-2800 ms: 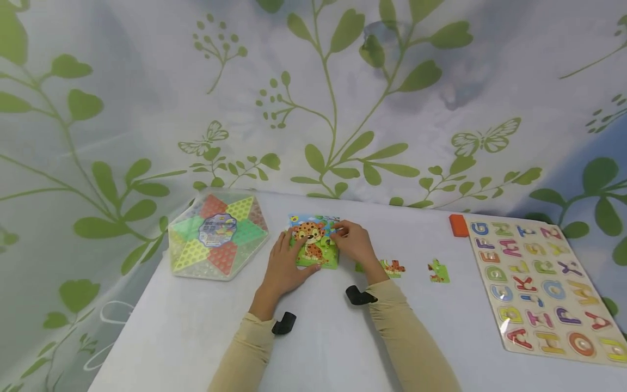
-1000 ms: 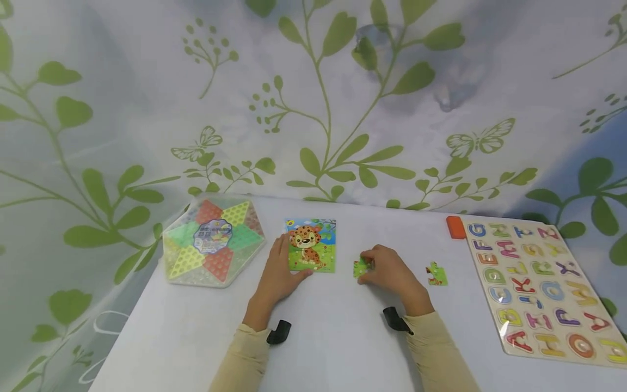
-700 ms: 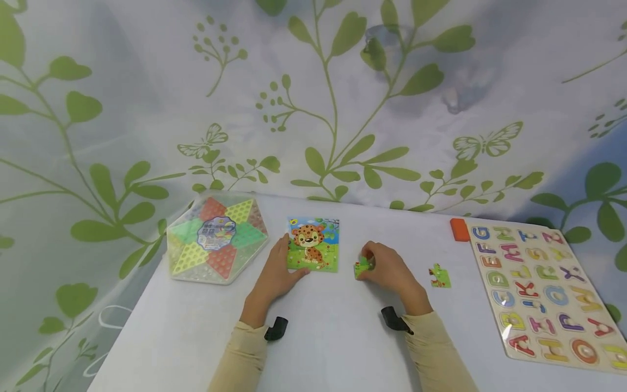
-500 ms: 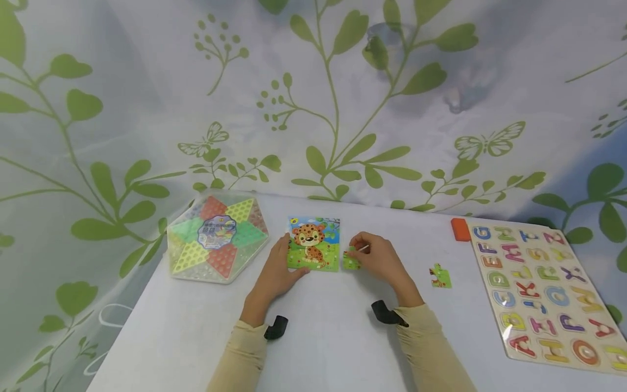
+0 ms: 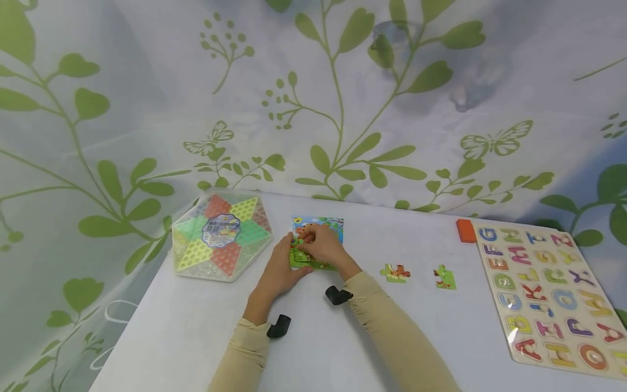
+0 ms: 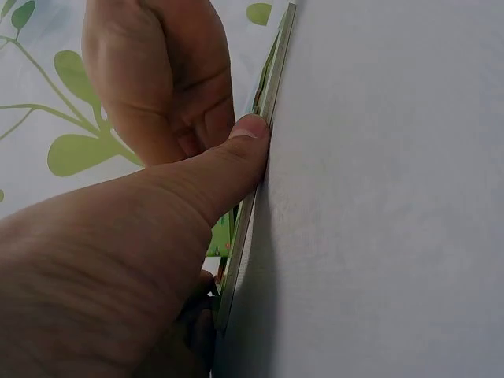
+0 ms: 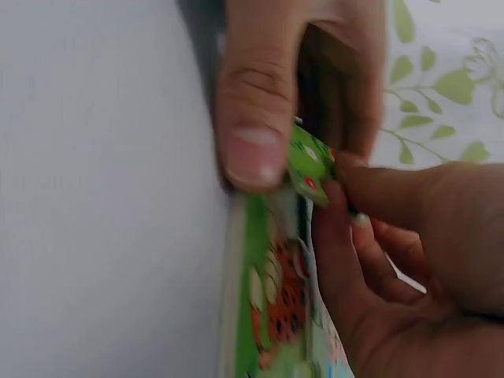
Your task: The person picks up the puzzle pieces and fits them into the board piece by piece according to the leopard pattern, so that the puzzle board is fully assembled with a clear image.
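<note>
I find the left grip point(image 5: 280, 269) released, resting along the nine and six o'clock edges of the leopard picture board point(image 5: 334, 224) on the bench point(image 5: 313, 337). The right grip point(image 5: 323, 245) pinches a green puzzle piece point(image 7: 311, 161) over the board's eight o'clock side, its placement, in my judgement, unfinished; what is fitted beneath I cannot tell. Outstanding: a spotted piece point(image 5: 395, 273), then a greener piece point(image 5: 446, 277), both loose between three and four o'clock of the board.

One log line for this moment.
left hand: touches puzzle board edge | right hand: pinches green piece over puzzle board | loose: two pieces, right side
</note>
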The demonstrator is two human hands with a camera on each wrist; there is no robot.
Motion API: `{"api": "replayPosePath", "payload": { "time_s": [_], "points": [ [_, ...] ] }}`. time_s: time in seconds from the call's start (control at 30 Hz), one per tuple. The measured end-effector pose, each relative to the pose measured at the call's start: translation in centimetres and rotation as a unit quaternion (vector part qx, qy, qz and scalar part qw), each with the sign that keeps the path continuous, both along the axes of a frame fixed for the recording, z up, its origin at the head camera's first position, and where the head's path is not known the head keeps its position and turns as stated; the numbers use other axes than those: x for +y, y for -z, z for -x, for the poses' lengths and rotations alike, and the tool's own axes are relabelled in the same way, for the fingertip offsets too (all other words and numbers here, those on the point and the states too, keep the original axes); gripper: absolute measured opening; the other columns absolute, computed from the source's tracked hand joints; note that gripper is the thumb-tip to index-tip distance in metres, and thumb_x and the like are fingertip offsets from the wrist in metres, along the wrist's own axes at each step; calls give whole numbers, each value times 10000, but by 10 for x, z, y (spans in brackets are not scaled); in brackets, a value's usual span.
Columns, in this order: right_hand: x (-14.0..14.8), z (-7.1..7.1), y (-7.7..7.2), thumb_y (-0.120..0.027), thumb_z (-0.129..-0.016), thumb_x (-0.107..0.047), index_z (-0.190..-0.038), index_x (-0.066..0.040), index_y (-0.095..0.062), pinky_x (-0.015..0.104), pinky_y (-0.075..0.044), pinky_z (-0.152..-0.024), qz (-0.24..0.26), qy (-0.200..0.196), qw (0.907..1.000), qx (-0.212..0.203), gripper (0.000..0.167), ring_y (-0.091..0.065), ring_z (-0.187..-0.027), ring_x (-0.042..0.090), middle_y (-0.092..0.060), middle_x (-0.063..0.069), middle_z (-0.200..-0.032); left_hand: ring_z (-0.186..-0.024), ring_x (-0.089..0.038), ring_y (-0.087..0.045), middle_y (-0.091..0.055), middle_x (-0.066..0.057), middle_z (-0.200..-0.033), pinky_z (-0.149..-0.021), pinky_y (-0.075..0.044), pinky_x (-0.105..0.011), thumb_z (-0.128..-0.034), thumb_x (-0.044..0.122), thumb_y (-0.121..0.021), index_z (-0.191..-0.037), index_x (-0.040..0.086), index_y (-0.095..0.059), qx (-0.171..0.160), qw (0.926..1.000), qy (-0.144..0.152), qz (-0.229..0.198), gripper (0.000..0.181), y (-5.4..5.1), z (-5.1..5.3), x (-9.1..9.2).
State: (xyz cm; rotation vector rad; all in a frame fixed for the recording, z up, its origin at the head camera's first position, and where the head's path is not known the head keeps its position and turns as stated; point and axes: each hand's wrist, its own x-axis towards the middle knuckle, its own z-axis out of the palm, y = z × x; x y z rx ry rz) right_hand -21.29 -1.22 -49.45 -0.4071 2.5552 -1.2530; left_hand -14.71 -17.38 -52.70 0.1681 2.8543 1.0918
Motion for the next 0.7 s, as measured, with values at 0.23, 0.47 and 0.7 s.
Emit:
{"api": "replayPosePath", "payload": {
  "time_s": [0.23, 0.47, 0.7],
  "points": [
    [-16, 1, 1, -834, -853, -213, -963, -105, -723, 394, -443, -1089, -768, 119, 9950, 623, 190, -675, -855, 172, -725, 16, -880, -1544, -403, -264, -278, -245, -1652, -1233, -307, -552, -858, 382, -831, -1624, 28, -199, 154, 9999, -43, -55, 1055, -3, 1, 1],
    [-20, -2, 0, -844, -850, -190, -962, -94, -735, 253, -538, -726, -991, 186, 9928, 645, 183, -637, -795, 122, -704, 11, -870, -1543, -399, -267, -278, -236, -1655, -1233, -311, -548, -862, 381, -828, -1623, 21, -197, 121, 9999, -26, -48, 1052, -4, 0, 2],
    [-21, -4, 2, -843, -855, -211, -959, -104, -729, 260, -542, -729, -1019, 156, 9923, 680, 188, -634, -781, 111, -699, -5, -852, -1528, -417, -285, -292, -253, -1643, -1218, -327, -561, -859, 357, -833, -1614, 1, -209, 154, 9999, -17, -27, 1042, -6, -3, 2]
  ]
}}
